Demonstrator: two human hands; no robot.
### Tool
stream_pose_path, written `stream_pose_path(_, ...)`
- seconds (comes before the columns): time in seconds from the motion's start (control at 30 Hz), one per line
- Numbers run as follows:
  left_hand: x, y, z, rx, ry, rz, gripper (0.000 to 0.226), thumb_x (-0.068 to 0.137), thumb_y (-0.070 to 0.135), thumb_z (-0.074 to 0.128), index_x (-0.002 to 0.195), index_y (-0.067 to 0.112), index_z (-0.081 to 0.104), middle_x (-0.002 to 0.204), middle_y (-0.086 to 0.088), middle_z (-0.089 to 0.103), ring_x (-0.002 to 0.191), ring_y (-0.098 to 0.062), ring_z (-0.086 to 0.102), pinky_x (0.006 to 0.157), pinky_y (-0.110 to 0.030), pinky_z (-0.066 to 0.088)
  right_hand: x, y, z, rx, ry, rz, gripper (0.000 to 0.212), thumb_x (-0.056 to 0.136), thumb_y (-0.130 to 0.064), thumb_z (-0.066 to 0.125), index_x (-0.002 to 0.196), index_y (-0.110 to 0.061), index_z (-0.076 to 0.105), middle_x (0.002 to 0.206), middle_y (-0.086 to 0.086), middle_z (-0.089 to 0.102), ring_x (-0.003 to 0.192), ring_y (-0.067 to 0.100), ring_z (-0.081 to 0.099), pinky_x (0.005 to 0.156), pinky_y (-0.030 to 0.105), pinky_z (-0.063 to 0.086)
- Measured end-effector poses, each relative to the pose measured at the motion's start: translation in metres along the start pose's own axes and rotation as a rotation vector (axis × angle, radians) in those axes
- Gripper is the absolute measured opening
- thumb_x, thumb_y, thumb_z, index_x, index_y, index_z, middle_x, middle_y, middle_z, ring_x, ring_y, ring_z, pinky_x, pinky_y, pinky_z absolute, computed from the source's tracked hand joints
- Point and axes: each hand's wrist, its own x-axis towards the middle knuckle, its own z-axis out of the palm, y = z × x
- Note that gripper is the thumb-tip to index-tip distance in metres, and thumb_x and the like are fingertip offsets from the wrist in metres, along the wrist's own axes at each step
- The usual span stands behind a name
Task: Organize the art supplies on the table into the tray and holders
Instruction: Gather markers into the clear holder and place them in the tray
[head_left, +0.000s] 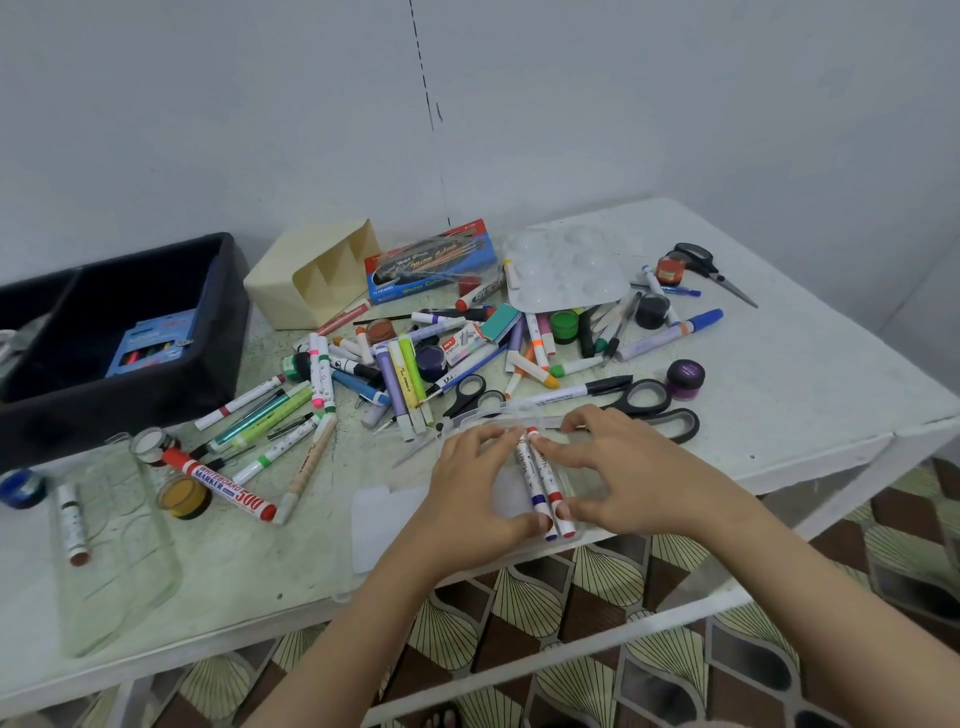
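both hands meet near the front edge of the white worktop (789, 364). the left hand (480, 488) and the right hand (631, 478) pinch two white markers (540, 475) between fingertips and thumbs, one hand on each side. the markers are smooth round sticks, one with a purple band and one with a red band. they lie side by side over a see-through plastic case (589, 488). just behind the hands lie black scissors (649, 400) with loop handles. a messy pile of pens (410, 358) and little round paint pots (563, 325) fills the middle. at the back left sits a deep black tray (223, 291). beside it is a cream holder (311, 275) with slots, tipped on its side. a clear holder (119, 525) lies by the front left edge. the right side of the worktop shows scuffed white paint out to its straight edge.
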Motion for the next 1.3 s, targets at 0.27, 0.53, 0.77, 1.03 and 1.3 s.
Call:
stream_pose_path(0.27, 0.009, -0.001, 0.0, -0.015, 0.032, -0.011, 0.09, 0.074, 0.044, 0.073, 0.147, 0.032, 0.023, 0.139, 0.012, 0.026, 0.126, 0.0, 0.013, 0.101, -0.018, 0.011, 0.001, 0.009, 0.006, 0.09, 0.065, 0.021, 0.066, 0.086, -0.057, 0.053, 0.144, -0.046, 0.023, 0.138, -0.002, 0.031, 0.128, 0.015, 0.029, 0.105, 0.029, 0.029)
stream_pose_path(0.53, 0.015, -0.001, 0.001, -0.029, 0.049, -0.029, 0.091, 0.073, 0.046, 0.073, 0.147, 0.033, 0.022, 0.141, 0.011, 0.026, 0.13, -0.003, 0.013, 0.103, -0.022, 0.012, 0.008, 0.024, 0.008, 0.251, 0.114, -0.012, 0.058, 0.083, -0.051, 0.062, 0.137, -0.045, 0.041, 0.122, -0.009, 0.036, 0.117, 0.006, 0.033, 0.099, 0.023, 0.031)
stream_pose_path(0.77, 0.017, -0.002, 0.0, -0.099, 0.084, -0.015, 0.077, 0.076, 0.039, 0.072, 0.142, 0.034, 0.032, 0.135, 0.015, 0.032, 0.126, -0.002, 0.02, 0.102, -0.021, 0.018, 0.023, 0.061, -0.015, 0.445, 0.466, 0.107, 0.018, 0.088, -0.025, 0.062, 0.104, -0.027, 0.07, 0.102, -0.003, 0.055, 0.082, -0.001, 0.049, 0.076, 0.019, 0.037)
stream_pose_path(1.03, 0.041, -0.013, -0.014, -0.167, 0.384, -0.024, 0.035, 0.084, 0.014, 0.066, 0.117, 0.024, 0.061, 0.112, 0.015, 0.058, 0.104, 0.001, 0.049, 0.088, -0.009, 0.038, 0.053, 0.148, -0.044, 0.22, 0.575, 0.636, 0.027, 0.089, -0.019, 0.053, 0.111, -0.015, 0.067, 0.116, 0.014, 0.053, 0.105, 0.029, 0.053, 0.078, 0.031, 0.037)
stream_pose_path(1.3, 0.079, -0.034, -0.035, -0.072, 0.529, -0.092, 0.029, 0.085, 0.009, 0.062, 0.113, 0.015, 0.065, 0.111, 0.003, 0.064, 0.107, -0.014, 0.054, 0.095, -0.033, 0.045, 0.08, 0.162, -0.043, 0.275, 0.531, 0.763, 0.015, 0.078, -0.013, 0.061, 0.078, -0.005, 0.073, 0.095, 0.012, 0.06, 0.076, 0.025, 0.054, 0.065, 0.031, 0.044)
